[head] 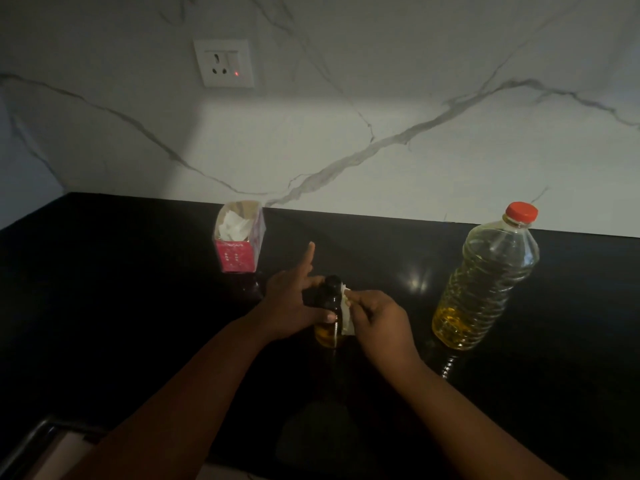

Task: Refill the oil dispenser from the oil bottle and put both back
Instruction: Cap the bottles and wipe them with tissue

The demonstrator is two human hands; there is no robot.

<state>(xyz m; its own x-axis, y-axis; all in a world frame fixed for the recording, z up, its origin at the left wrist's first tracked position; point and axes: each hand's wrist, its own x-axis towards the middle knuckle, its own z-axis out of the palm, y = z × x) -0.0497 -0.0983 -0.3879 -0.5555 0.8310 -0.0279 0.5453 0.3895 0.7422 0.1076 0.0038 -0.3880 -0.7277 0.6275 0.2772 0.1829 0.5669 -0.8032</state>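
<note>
A small dark glass oil dispenser with a black top stands on the black counter, yellow oil showing at its base. My left hand grips its left side, the index finger sticking up. My right hand presses a white tissue against the dispenser's right side. The clear plastic oil bottle with a red cap stands upright to the right, apart from both hands, holding a low level of yellow oil.
A pink tissue box with white tissue poking out stands behind and left of the dispenser. A marble wall with a socket rises behind the counter. A sink edge shows at the bottom left.
</note>
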